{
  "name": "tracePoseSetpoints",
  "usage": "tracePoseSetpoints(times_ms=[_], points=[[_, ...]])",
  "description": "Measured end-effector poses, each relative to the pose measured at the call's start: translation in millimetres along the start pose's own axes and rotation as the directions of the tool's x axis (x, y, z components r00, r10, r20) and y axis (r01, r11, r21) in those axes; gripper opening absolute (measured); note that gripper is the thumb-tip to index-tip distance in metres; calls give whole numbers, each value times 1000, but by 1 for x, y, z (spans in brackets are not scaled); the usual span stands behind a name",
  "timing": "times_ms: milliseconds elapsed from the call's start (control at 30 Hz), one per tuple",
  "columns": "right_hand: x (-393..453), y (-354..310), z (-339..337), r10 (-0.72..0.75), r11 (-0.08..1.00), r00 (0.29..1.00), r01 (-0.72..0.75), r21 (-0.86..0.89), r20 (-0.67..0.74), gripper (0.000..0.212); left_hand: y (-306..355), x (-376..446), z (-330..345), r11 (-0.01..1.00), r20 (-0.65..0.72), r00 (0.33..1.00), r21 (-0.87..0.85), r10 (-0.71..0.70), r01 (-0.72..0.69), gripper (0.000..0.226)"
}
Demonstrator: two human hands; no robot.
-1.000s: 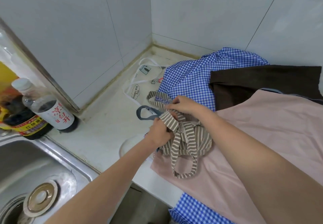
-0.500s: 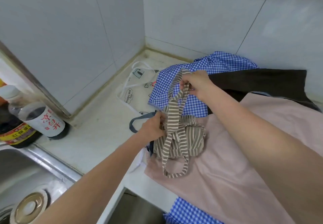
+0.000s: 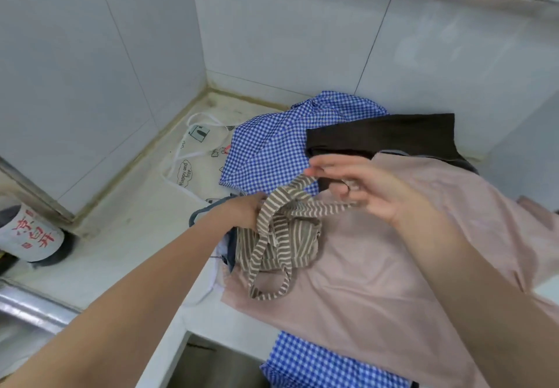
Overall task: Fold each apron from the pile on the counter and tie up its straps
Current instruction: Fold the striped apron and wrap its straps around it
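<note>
I see the brown-and-white striped cloth apron (image 3: 281,236) bunched in a folded bundle on the white bench (image 3: 127,236), lying on top of a spread pale pink apron (image 3: 378,281). My left hand (image 3: 242,212) sits at the bundle's left edge, fingers curled into the striped fabric and gripping it where the straps gather. One striped strap (image 3: 320,207) runs from there rightward to my right hand (image 3: 363,188), which hovers just above and to the right of the bundle; that hand is blurred, its fingers spread, and I cannot tell whether it pinches the strap or only touches it. A second striped strap loop (image 3: 269,278) hangs below the bundle onto the pink apron, toward me.

Beyond my right hand lie a blue-and-white gingham apron (image 3: 272,145) and a dark brown apron (image 3: 384,136), overlapping against the tiled wall. Beyond my left hand, a white printed apron (image 3: 199,163) lies flat in the corner. Far left of my left hand stands a labelled bottle (image 3: 30,236), near the steel sink rim (image 3: 30,306).
</note>
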State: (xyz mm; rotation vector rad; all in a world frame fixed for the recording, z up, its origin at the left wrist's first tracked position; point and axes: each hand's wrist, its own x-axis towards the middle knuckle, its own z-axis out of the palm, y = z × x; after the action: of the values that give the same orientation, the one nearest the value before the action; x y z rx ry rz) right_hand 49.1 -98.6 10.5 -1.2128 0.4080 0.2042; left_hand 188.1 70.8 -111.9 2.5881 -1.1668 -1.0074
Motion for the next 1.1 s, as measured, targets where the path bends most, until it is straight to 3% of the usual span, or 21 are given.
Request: tracePoseSetpoints(times_ms=[67,167,267,333,433,533,600,700,833,967,1100], points=[[-3,29,-17,147,975,987,-156,-155,-69,33,4,1,0,997,46,999,67,23,-26,69],[-2,62,-32,278,937,948,-303,-176,-154,42,15,-1,-3,987,92,996,155,15,-29,72],[-3,75,-31,277,920,943,-316,-231,-186,57,27,-6,0,995,189,978,18,89,-94,94],[-4,82,-29,257,876,943,-320,-360,-213,67,33,-12,5,994,171,979,11,108,-112,84],[-5,93,-28,259,803,939,-339,-490,-226,76,33,-19,8,991,41,992,-55,123,-121,55],[-5,93,-24,220,814,950,-303,-495,-220,68,27,-31,-5,967,-42,994,-230,103,-110,21],[-5,86,-23,123,871,971,-204,-446,-203,58,23,-40,-20,911,-58,995,-403,75,-93,8],[-8,72,-22,126,944,982,-162,-289,-140,50,23,-59,-42,812,-114,992,-572,58,-113,12],[-9,60,-16,181,744,941,-321,-587,-286,36,29,-77,-59,792,-140,987,-591,83,-151,16],[-7,55,-3,219,814,932,-337,-473,-288,12,45,-89,-73,691,-199,972,-686,126,-230,21],[8,56,14,110,800,910,-320,-508,-399,25,69,-92,-85,542,-304,947,-781,106,-311,19]])
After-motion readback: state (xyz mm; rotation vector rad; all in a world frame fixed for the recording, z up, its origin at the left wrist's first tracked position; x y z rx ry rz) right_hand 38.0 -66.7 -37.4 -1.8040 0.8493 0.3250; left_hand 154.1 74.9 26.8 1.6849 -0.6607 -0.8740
